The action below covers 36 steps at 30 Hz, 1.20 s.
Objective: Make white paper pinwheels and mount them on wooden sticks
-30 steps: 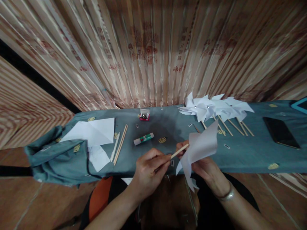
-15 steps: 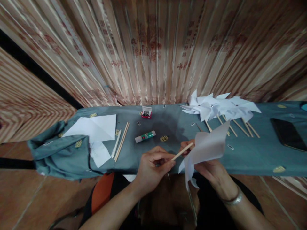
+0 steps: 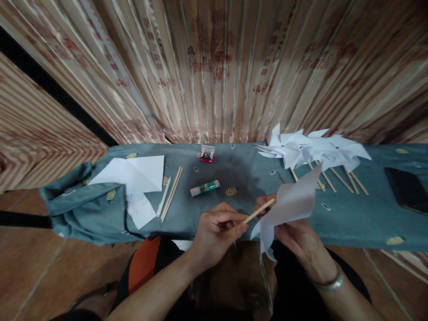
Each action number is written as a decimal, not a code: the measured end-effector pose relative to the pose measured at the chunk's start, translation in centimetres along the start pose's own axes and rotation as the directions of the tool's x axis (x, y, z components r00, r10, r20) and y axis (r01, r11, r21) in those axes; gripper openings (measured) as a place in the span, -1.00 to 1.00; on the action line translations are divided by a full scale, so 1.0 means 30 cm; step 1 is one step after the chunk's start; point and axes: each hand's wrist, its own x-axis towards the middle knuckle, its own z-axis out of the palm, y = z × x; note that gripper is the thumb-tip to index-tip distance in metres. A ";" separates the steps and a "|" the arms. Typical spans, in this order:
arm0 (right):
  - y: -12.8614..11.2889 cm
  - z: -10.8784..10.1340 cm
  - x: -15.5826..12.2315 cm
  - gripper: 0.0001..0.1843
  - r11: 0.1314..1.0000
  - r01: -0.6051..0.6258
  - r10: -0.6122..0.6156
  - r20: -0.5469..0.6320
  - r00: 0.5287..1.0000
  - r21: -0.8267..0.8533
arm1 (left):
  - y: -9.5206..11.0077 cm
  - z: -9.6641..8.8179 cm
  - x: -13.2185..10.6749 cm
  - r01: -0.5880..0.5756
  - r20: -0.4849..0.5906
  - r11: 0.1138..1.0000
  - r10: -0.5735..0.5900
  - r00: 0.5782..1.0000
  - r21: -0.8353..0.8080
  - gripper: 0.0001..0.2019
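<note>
My left hand (image 3: 219, 229) pinches a thin wooden stick (image 3: 259, 211) near its lower end, the stick slanting up to the right. The stick's upper end meets a white paper pinwheel (image 3: 290, 200) with curled blades. My right hand (image 3: 294, 236) grips this pinwheel from behind and below; the paper hides part of its fingers. Whether the stick is fixed to the paper I cannot tell. Beyond my hands lie a green-and-white glue stick (image 3: 205, 188) and a small red box (image 3: 207, 154) of metal pins, its lid up.
Several finished pinwheels (image 3: 321, 149) on sticks lie overlapped at the back right, with a black phone (image 3: 406, 188) beyond. At left are white paper sheets (image 3: 145, 171), loose sticks (image 3: 172, 194) and a white pencil-like rod (image 3: 164, 197). Curtains (image 3: 214, 67) hang behind the cloth-covered table (image 3: 354, 223).
The whole view has shifted slightly, so the table things sit a little more to the right. Both hands keep their hold on the stick and pinwheel, with barely any movement between them.
</note>
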 end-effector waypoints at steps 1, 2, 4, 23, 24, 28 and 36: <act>-0.001 0.001 -0.001 -0.59 1.000 -0.007 0.007 -0.019 1.000 -0.021 | -0.003 0.000 0.001 0.001 -0.004 1.000 -0.001 1.000 0.002 -0.86; -0.004 0.003 -0.001 -0.61 0.999 -0.021 0.019 -0.046 0.999 -0.039 | -0.006 0.000 0.003 0.005 -0.008 1.000 -0.005 1.000 0.003 -0.85; -0.009 0.013 0.002 -0.62 0.997 -0.068 0.062 -0.107 0.992 -0.048 | -0.016 0.000 0.007 0.020 -0.017 1.000 -0.020 1.000 0.000 -0.85; 0.018 0.019 0.164 -0.57 0.914 -0.276 0.286 -0.011 0.958 -0.296 | -0.134 0.014 0.019 0.275 -0.238 0.915 -0.349 0.907 -0.295 -0.95; 0.011 0.020 0.168 -0.59 0.881 -0.288 0.311 0.000 0.950 -0.374 | -0.143 0.017 0.008 0.284 -0.247 0.905 -0.368 0.896 -0.317 -0.95; 0.001 0.030 0.167 -0.62 0.783 -0.338 0.403 0.012 0.915 -0.522 | -0.177 0.042 -0.059 0.306 -0.278 0.863 -0.434 0.857 -0.403 -0.86; 0.041 0.073 0.152 -0.75 0.527 -0.273 0.461 0.001 0.888 -0.805 | -0.232 0.079 -0.162 0.312 -0.316 0.755 -0.559 0.767 -0.577 -0.82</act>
